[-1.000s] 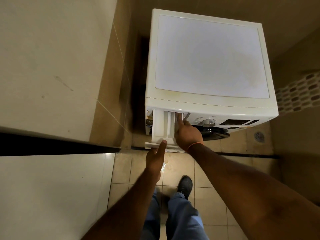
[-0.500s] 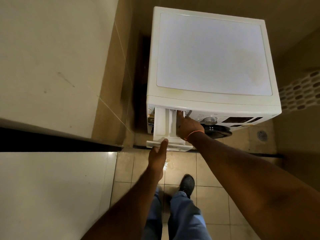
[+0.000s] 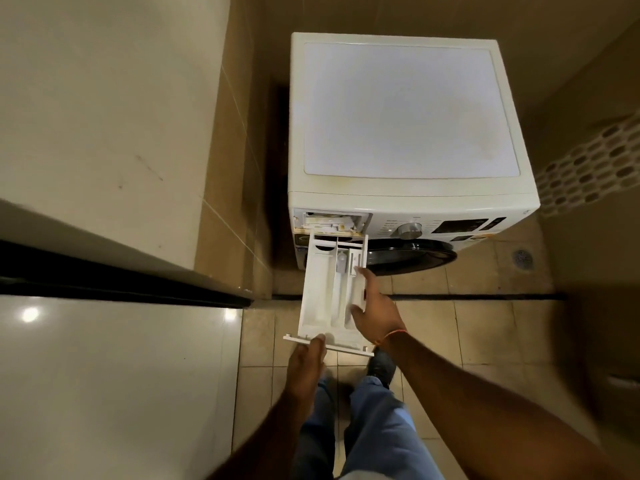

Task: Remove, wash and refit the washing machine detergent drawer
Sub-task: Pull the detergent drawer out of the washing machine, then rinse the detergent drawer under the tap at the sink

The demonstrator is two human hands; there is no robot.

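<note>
Head view, looking down: on the far left runs a pale tabletop [image 3: 104, 393] with a dark gap along its far edge, and a tiled wall [image 3: 239, 168] beside it. Next comes the left hand [image 3: 306, 367], its grip closed on the front panel of the white detergent drawer [image 3: 320, 289], thumb on top of the panel's edge, the fingers below hidden. The drawer is out of its slot, or all but out; its rear end hangs just in front of the open drawer housing [image 3: 330, 221], and I cannot tell whether they touch. It tilts a little, with its compartments facing up. The right hand [image 3: 375, 308], with an orange thread at the wrist, holds the drawer's right wall, thumb laid inside the right compartment and the fingers round the outside. Behind stands the white washing machine [image 3: 405, 112], with a silver program dial [image 3: 409, 230] and the dark door [image 3: 412, 256] below it. Under the hands are blue trouser legs [image 3: 377, 427] and a dark shoe [image 3: 381, 367] on the beige tiled floor [image 3: 485, 327]. To the far right a round floor drain [image 3: 523, 259] sits in the tiles.
</note>
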